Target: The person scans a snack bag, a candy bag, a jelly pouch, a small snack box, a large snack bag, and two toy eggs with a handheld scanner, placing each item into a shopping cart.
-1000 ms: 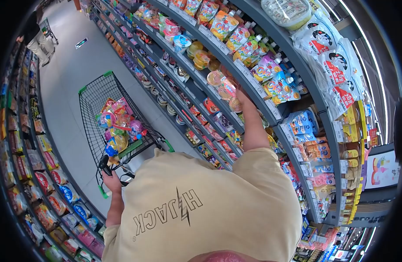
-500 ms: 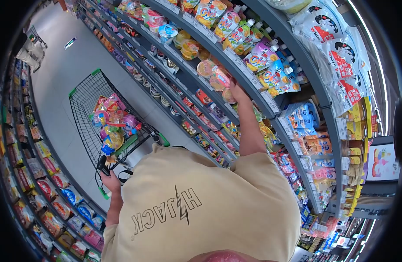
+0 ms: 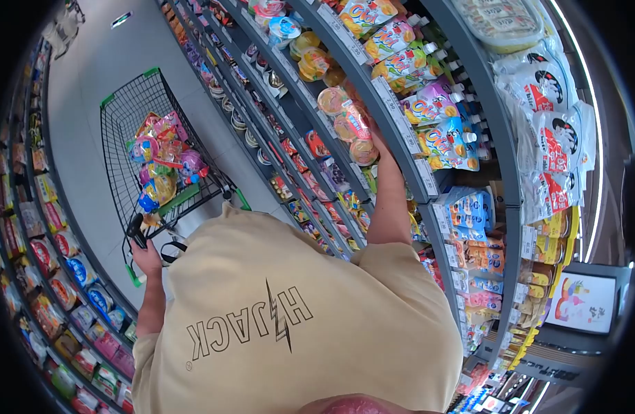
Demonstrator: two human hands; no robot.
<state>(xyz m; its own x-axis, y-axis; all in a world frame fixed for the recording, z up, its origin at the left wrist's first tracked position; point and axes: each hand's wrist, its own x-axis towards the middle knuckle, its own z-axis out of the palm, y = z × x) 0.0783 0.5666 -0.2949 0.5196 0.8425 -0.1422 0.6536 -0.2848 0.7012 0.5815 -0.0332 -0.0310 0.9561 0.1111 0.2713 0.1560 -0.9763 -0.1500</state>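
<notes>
My right hand [image 3: 377,135] reaches into a shelf on the right and grips a clear pack of round jelly cups [image 3: 346,127] with a pinkish label. Its fingers are mostly hidden behind the pack. Low on the left, my left hand [image 3: 146,257] is wrapped around the black handle [image 3: 136,231] of a shopping cart [image 3: 117,148]. Inside the wire cart lies a heap of colourful packaged sweets [image 3: 164,162].
Above my right hand, spouted drink pouches [image 3: 428,103] line a shelf with price tags. White candy bags [image 3: 555,134] sit higher up. Another stocked shelf [image 3: 62,290] runs along the left. A person [image 3: 59,31] stands far down the aisle.
The view has shifted, so the upper right shelves sit lower and the cart further left. My right hand stays on the jelly cups, now drawn slightly out; my left hand keeps the cart handle.
</notes>
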